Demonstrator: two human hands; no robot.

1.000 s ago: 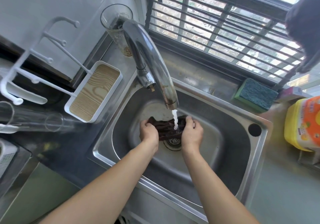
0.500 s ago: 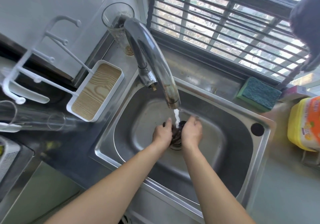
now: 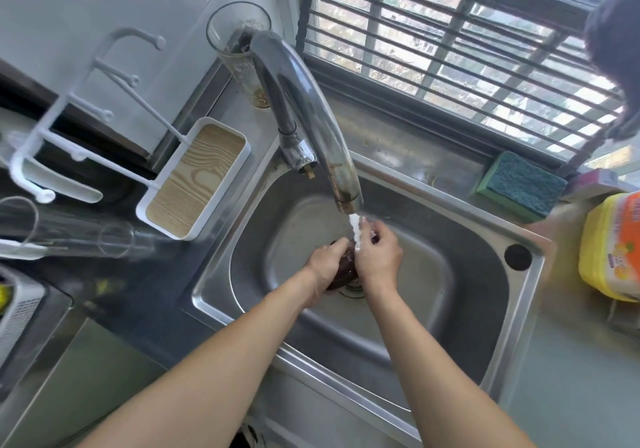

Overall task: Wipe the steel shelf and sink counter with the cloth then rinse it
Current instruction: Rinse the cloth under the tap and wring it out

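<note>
A dark brown cloth (image 3: 346,269) is bunched small between both hands, low in the steel sink (image 3: 433,312), just above the drain. My left hand (image 3: 327,264) grips it from the left and my right hand (image 3: 377,257) presses it from the right. Most of the cloth is hidden by the fingers. The chrome faucet (image 3: 308,122) arches over the basin, and its white stream of water (image 3: 355,234) falls onto the cloth and my right fingers. The steel counter (image 3: 408,146) runs behind the sink under the window.
A white rack with a wood-grain tray (image 3: 194,179) and a lying glass (image 3: 79,236) sit left of the sink. A tall glass (image 3: 242,53) stands behind the faucet. A green sponge (image 3: 519,186) and a yellow bottle (image 3: 613,247) are at the right.
The cloth was stretched wide between my hands a second ago; my hands have come together and bunched it into a small wad under the running water.
</note>
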